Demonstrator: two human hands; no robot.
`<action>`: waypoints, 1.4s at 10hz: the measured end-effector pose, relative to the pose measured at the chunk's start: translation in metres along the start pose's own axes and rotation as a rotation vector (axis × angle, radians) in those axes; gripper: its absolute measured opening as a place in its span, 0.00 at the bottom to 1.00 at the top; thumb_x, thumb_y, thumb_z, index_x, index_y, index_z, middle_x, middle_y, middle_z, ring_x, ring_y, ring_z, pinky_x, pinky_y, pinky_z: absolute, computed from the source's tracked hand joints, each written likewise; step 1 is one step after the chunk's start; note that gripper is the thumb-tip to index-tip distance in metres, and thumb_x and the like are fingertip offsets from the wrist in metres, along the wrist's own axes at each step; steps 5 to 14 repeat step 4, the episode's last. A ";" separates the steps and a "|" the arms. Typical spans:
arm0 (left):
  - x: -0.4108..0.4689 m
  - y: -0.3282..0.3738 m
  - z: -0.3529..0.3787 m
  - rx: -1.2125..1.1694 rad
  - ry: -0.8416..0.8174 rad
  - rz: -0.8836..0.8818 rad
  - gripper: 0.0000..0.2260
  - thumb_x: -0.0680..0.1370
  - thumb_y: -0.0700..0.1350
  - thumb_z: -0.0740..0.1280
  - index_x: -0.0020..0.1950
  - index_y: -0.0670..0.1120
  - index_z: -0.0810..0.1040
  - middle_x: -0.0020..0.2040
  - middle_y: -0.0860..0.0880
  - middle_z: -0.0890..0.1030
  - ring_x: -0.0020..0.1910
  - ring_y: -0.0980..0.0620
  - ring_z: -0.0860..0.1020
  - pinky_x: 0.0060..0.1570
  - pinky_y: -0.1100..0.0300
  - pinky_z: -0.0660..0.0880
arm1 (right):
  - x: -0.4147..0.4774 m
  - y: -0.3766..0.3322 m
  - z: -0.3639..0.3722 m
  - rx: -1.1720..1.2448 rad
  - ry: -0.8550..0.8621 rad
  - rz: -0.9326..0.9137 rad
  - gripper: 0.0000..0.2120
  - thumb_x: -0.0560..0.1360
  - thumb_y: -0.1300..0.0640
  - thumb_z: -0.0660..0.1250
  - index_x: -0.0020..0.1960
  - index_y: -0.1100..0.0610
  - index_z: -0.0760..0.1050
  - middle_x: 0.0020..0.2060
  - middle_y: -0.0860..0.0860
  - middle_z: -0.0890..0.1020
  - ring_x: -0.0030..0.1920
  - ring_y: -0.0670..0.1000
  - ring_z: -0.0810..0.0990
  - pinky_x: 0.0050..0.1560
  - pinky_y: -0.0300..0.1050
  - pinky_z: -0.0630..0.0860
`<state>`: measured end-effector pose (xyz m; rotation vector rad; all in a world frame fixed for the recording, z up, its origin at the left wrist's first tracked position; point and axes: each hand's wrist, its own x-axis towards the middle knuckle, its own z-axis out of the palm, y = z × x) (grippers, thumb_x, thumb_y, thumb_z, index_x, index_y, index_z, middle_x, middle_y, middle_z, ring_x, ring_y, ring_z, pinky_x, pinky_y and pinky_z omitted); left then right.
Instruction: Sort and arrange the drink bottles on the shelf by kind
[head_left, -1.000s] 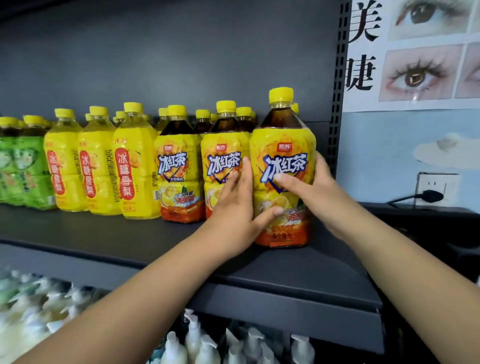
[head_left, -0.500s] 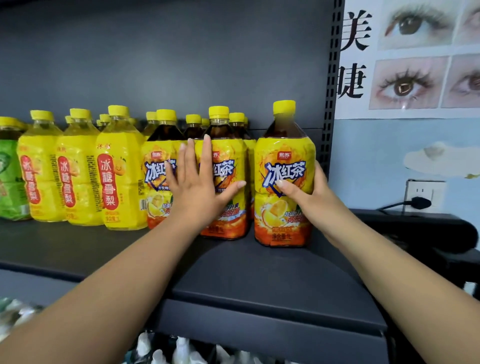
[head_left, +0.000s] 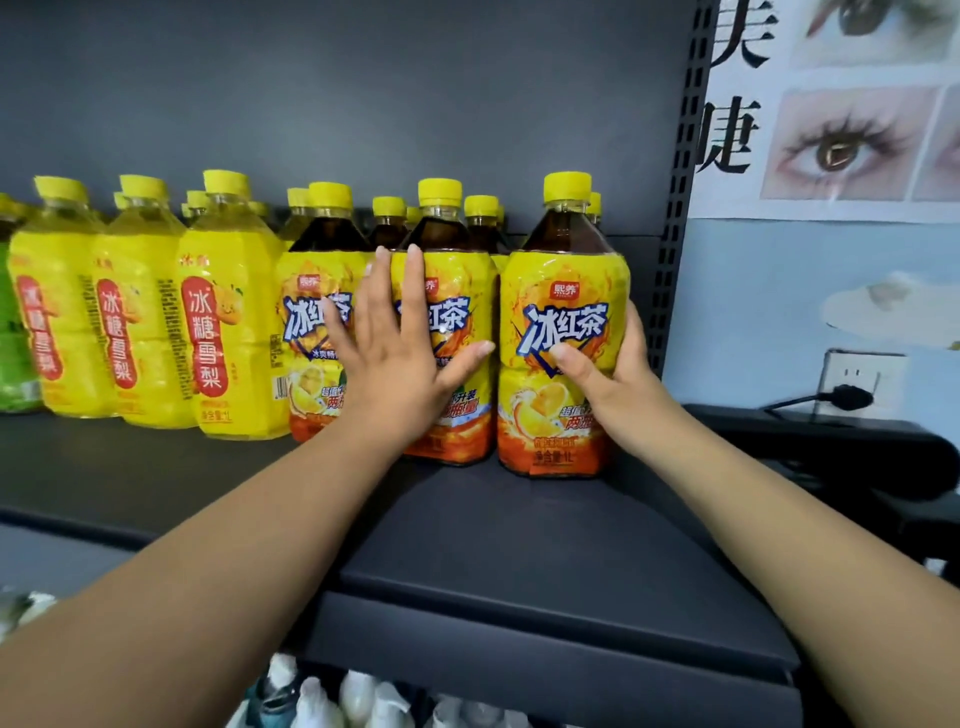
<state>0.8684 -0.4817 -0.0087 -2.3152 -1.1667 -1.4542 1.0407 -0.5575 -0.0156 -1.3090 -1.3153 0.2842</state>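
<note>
Dark iced-tea bottles with yellow caps and orange-yellow labels stand in a row on the dark shelf (head_left: 519, 561). My right hand (head_left: 613, 379) wraps the right side of the rightmost iced-tea bottle (head_left: 563, 332), thumb across its label. My left hand (head_left: 395, 353) lies flat with spread fingers against the two iced-tea bottles to its left (head_left: 457, 291), (head_left: 311, 312). Further left stand yellow pear-drink bottles (head_left: 228, 322) and, at the frame edge, green-labelled bottles (head_left: 13, 358). More bottles stand behind the front row.
The shelf's perforated upright (head_left: 680, 182) is just right of the rightmost bottle. A poster (head_left: 831, 104) and a wall socket with a plug (head_left: 852, 389) lie beyond it. White pump bottles (head_left: 363, 696) fill the lower shelf.
My left hand left the rightmost bottle and moved left to press flat on the neighbouring iced-tea bottles. The rightmost bottle went back into line with the front row, held by my right hand.
</note>
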 end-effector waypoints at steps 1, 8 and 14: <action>-0.005 0.001 0.002 0.008 -0.047 -0.009 0.39 0.68 0.70 0.41 0.71 0.51 0.34 0.76 0.42 0.41 0.75 0.46 0.42 0.68 0.41 0.36 | -0.008 -0.010 0.000 -0.065 0.002 0.113 0.49 0.63 0.33 0.65 0.75 0.49 0.45 0.70 0.50 0.65 0.67 0.52 0.68 0.67 0.56 0.67; -0.014 -0.045 -0.063 -0.177 -0.562 0.234 0.24 0.81 0.52 0.51 0.76 0.51 0.50 0.77 0.47 0.46 0.75 0.51 0.48 0.72 0.58 0.46 | -0.054 -0.052 0.026 -0.640 0.163 0.391 0.28 0.75 0.43 0.61 0.68 0.59 0.63 0.63 0.56 0.74 0.62 0.59 0.73 0.59 0.48 0.70; -0.014 -0.045 -0.063 -0.177 -0.562 0.234 0.24 0.81 0.52 0.51 0.76 0.51 0.50 0.77 0.47 0.46 0.75 0.51 0.48 0.72 0.58 0.46 | -0.054 -0.052 0.026 -0.640 0.163 0.391 0.28 0.75 0.43 0.61 0.68 0.59 0.63 0.63 0.56 0.74 0.62 0.59 0.73 0.59 0.48 0.70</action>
